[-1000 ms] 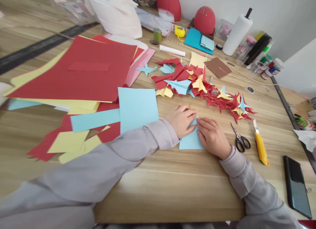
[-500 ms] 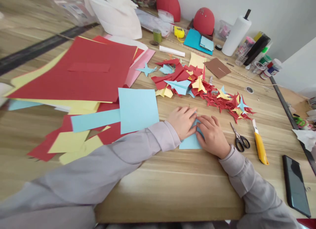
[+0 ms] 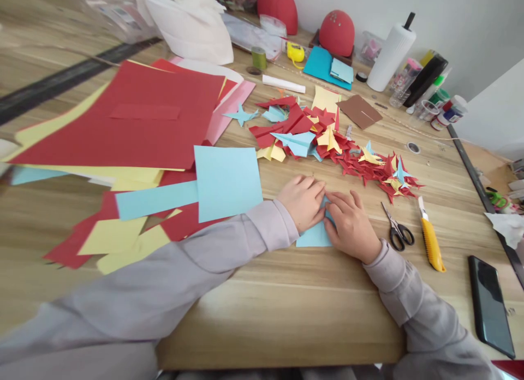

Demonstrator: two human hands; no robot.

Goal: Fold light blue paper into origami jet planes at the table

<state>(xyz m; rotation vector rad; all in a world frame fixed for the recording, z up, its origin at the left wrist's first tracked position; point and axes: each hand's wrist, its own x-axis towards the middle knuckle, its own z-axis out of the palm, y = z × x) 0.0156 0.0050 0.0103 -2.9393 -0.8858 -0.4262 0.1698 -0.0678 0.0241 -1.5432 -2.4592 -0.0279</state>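
A small sheet of light blue paper (image 3: 312, 236) lies on the table, partly folded over at its far end. My left hand (image 3: 302, 203) is closed, its fingers together and pressing on the paper from the left. From the right, my right hand (image 3: 351, 225) holds the same paper, fingers bent and thumb close to the left hand's fingers. The hands cover the far part of the sheet, so the fold hardly shows. A square blue sheet (image 3: 228, 183) lies left of the left hand. Scissors (image 3: 399, 230) with black handles rest beside the right hand.
A yellow utility knife (image 3: 432, 238) and a phone (image 3: 491, 306) lie at the right. Beyond the hands is a heap of red, yellow and blue folded paper pieces (image 3: 297, 144). Large red sheets (image 3: 151, 142) are stacked at left. Bottles and jars (image 3: 450, 113) stand at the back right.
Hardly anything differs. My fingers have shifted very slightly on the blue paper, and the whole view has moved a little.
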